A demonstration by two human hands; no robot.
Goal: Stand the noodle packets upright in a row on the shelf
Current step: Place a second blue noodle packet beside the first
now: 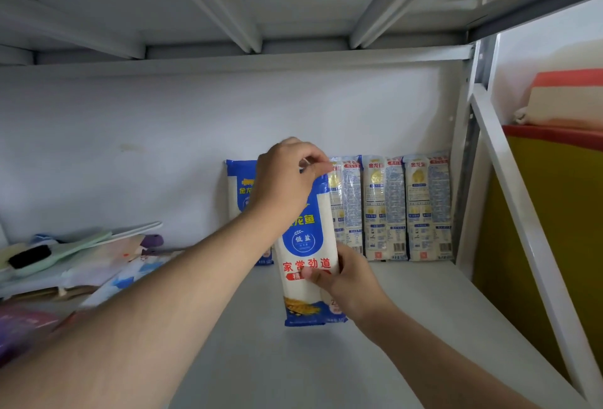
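A blue-and-white noodle packet (305, 245) stands upright near the middle of the white shelf (424, 310), in front of the back row. My left hand (287, 177) pinches its top edge. My right hand (349, 278) grips its lower right side, thumb across the front. Against the back wall another blue packet (238, 186) stands upright, partly hidden behind my left hand. To the right, three packets (347, 206) (385, 209) (427, 209) stand upright side by side with their printed backs showing, reaching the right upright.
A heap of loose items lies at the left of the shelf: a pale green brush (49, 255), flat packets and a purple object (151, 240). The shelf above (248, 56) hangs low. A white metal upright (509, 186) bounds the right side, with a yellow and red board (554, 212) beyond.
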